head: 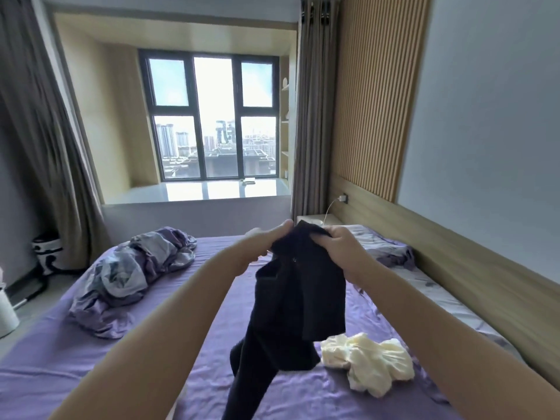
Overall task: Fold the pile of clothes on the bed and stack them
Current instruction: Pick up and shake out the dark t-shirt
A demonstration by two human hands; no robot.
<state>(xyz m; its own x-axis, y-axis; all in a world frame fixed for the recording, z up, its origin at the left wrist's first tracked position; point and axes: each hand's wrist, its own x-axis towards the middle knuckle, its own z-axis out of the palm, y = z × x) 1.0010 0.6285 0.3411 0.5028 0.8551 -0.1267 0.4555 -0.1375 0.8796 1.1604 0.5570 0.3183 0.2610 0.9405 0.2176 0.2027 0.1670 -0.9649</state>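
Both hands grasp a black garment (possibly trousers) raised above the purple bed: left hand and right hand clutch its top edge. A cream garment lies crumpled beside it.

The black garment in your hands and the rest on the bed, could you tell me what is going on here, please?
A person is holding up a black garment over the purple bed, the left hand and right hand both gripping its top edge while the rest hangs down unfolded. A crumpled cream garment lies on the sheet to the right, not yet folded. A rumpled purple duvet sits at the far left. No folded stack is visible.
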